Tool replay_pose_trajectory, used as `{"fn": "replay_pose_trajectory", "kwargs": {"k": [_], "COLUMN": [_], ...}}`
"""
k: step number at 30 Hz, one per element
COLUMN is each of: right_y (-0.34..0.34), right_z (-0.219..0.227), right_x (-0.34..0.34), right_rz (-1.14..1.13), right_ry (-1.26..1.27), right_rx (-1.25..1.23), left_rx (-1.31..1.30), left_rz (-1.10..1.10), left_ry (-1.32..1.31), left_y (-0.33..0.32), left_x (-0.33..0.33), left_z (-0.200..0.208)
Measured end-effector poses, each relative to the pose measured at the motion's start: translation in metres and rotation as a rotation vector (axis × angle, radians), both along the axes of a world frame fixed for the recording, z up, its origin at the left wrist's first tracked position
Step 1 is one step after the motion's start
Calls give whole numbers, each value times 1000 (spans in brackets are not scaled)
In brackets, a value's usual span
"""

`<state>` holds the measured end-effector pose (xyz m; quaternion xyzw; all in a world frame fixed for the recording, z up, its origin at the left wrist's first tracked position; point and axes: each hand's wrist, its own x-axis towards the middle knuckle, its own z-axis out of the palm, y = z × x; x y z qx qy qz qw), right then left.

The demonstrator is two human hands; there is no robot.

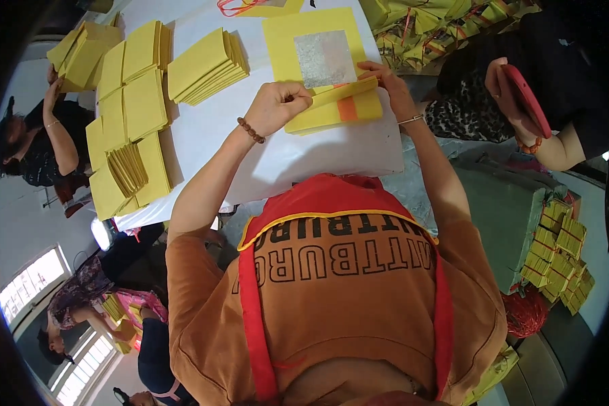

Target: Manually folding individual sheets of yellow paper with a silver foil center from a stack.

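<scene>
A yellow paper sheet [281, 51] with a silver foil square [325, 59] lies on the white-covered table before me. Its near part is folded up, and an orange patch [347, 109] shows on the yellow paper at the near side. My left hand [279, 107], with a beaded bracelet at the wrist, is closed in a pinch at the left end of the fold. At the fold's right end, my right hand [391, 86] has its fingers and thumb closed on the paper edge. Whether more sheets lie beneath is hard to tell.
Flat yellow paper packets [145, 101] stand in rows on the table's left, with a fanned pile [206, 68] beside them. Another person's hand [53, 95] touches packets at far left. A person at right holds a red phone [528, 101]. Tied yellow bundles [555, 257] sit at lower right.
</scene>
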<state>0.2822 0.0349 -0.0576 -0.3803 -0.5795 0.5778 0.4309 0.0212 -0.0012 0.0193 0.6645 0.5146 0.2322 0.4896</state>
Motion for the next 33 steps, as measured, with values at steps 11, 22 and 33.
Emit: {"fn": "replay_pose_trajectory", "kwargs": {"k": [11, 22, 33], "right_y": [0, 7, -18], "right_z": [3, -1, 55], "right_x": [3, 2, 14], "right_rz": [78, 56, 263], "right_ry": [-64, -24, -706], "right_rx": [105, 4, 885], "left_rx": [-115, 897, 946], "left_rz": [75, -138, -272], "left_ry": [-67, 445, 495], "left_y": [6, 8, -35], "left_x": [-4, -29, -33], "left_z": [-2, -29, -5]}}
